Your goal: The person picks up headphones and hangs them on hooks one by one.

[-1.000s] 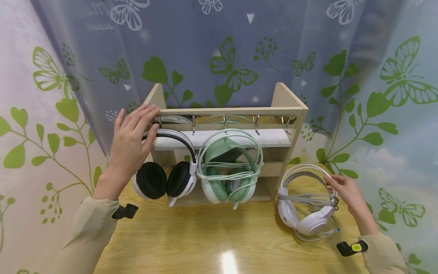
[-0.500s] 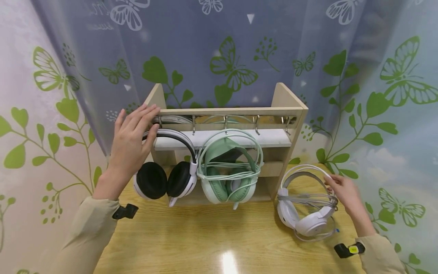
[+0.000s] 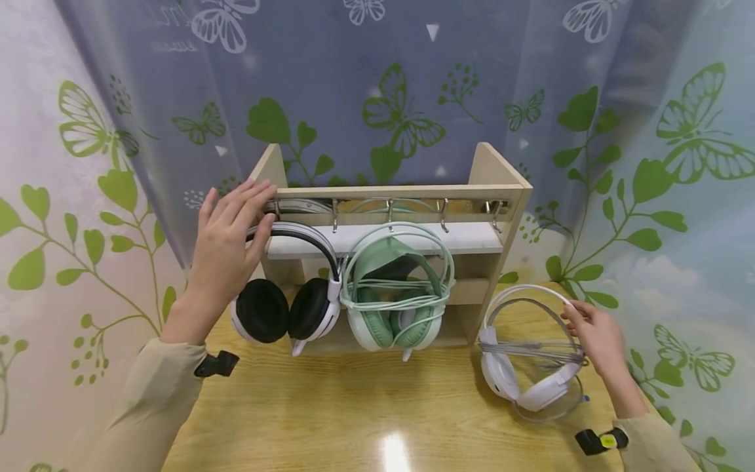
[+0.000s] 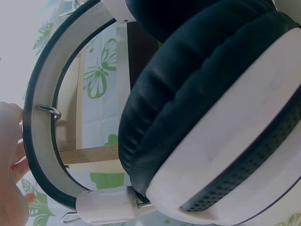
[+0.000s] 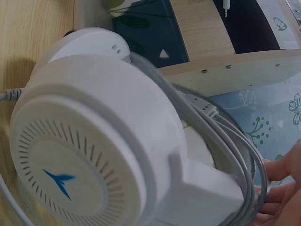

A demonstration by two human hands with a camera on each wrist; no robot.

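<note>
My left hand [image 3: 227, 242] rests on the upper left corner of a wooden rack [image 3: 401, 191], fingers laid along its top rail. Just under it, white headphones with black ear pads [image 3: 261, 310] hang from a hook; the left wrist view shows the hook [image 4: 49, 111] inside their headband. To the right hang mint green headphones [image 3: 368, 321] with their cable wound round them. My right hand [image 3: 597, 331] pinches the upper band of white headphones [image 3: 500, 373] with a grey cable wrapped across. Their ear cup [image 5: 70, 174] fills much of the right wrist view.
Bare metal hooks [image 3: 444, 216] line the rack's rail to the right of the green headphones. The rack stands on a wooden table [image 3: 330, 406], backed by a curtain [image 3: 436, 59] with butterflies and leaves. A loop of loose cable [image 3: 551, 417] trails below the white headphones.
The white headphones at right have turned and tilted slightly in my right hand, and my right forearm has shifted a little left. My left hand and the hanging headphones stay as they were.
</note>
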